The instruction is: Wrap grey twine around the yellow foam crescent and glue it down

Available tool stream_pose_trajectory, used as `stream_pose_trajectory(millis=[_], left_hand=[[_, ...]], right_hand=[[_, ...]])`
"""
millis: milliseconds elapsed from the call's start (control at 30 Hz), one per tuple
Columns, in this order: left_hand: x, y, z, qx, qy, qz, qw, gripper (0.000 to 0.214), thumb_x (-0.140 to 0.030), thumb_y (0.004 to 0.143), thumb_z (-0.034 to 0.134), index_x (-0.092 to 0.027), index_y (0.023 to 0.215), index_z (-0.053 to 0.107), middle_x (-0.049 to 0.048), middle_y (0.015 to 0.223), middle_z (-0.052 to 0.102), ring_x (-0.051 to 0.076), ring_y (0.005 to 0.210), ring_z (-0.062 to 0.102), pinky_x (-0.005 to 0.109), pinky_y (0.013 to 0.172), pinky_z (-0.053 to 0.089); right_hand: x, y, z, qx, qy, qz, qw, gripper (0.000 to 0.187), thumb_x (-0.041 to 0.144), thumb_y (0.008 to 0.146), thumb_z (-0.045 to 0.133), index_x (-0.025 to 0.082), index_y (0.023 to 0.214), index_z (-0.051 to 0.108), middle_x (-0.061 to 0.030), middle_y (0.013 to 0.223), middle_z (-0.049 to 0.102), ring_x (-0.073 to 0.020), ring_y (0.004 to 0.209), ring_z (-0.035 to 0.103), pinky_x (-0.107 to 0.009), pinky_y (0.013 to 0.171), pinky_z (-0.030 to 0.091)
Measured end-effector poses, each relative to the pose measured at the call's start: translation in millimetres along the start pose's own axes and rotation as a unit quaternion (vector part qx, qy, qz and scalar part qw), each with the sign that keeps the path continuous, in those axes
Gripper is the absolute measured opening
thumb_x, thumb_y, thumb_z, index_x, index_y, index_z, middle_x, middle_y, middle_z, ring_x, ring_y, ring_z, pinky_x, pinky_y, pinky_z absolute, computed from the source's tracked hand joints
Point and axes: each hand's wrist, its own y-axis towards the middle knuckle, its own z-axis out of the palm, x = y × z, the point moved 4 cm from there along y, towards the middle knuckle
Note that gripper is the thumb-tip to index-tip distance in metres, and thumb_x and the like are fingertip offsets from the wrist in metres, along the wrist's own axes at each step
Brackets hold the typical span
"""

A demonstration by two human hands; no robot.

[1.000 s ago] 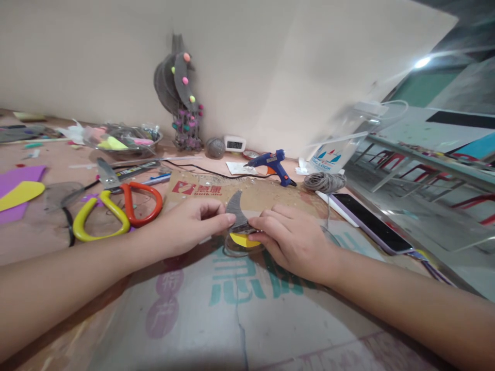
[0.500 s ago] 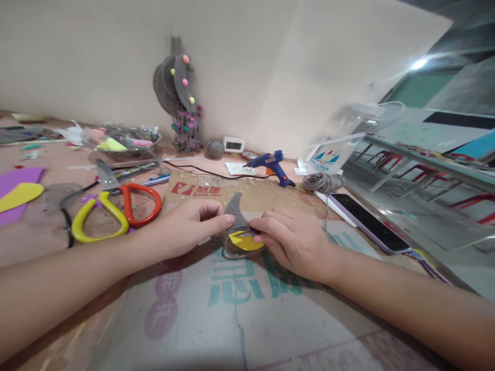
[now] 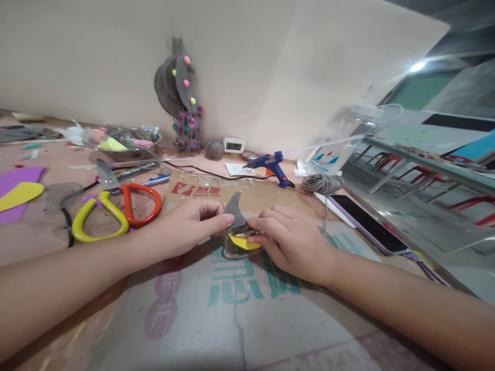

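Observation:
A curved piece wrapped in grey yarn [image 3: 236,212], pointed at its upper end, is held between my two hands above the cardboard. My left hand [image 3: 203,222] pinches its left edge between thumb and forefinger. With thumb and fingers closed, my right hand [image 3: 292,238] grips its lower right part. Bright yellow backing [image 3: 243,241] shows along the underside of the piece. Just below it lies a loop of grey yarn [image 3: 232,254]. How the yarn runs under my right fingers is hidden.
Scissors with yellow and red handles [image 3: 106,211] lie at left. Behind the cardboard [image 3: 185,314] rests a blue glue gun [image 3: 270,165]. A yarn skein [image 3: 323,183] and a phone [image 3: 367,222] are at right. A pompom-trimmed grey ornament [image 3: 181,98] stands against the wall.
My right fingers have shifted slightly over the lower part of the piece, and less of the yellow backing shows. My left hand keeps its pinch in nearly the same place.

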Motion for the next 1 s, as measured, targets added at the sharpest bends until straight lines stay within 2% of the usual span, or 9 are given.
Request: stream_pose_trajectory(millis=[400,1000], left_hand=[[0.9,-0.8,-0.3,0.011,0.018,-0.003,1.0,0.036,-0.048,0.081,0.043,-0.018,0.06,0.045,-0.0042,0.056,0.038,0.011,0.053,0.036,0.023,0.048,0.026],[3.1,-1.1,0.2,0.02,0.016,-0.01,1.0,0.034,-0.046,0.081,0.044,-0.019,0.061,0.045,-0.0055,0.056,0.037,0.01,0.05,0.034,0.023,0.046,0.024]], right_hand=[[0.2,-1.3,5.0,0.028,0.003,0.004,1.0,0.023,0.026,0.092,0.039,0.013,0.09,0.058,-0.0035,0.072,0.06,-0.0134,0.065,0.048,-0.026,0.06,0.033],[-1.1,-2.6,5.7,0.013,-0.004,-0.027,1.0,0.022,0.02,0.091,0.039,0.015,0.09,0.06,-0.0024,0.072,0.059,-0.0125,0.063,0.044,-0.026,0.058,0.032]])
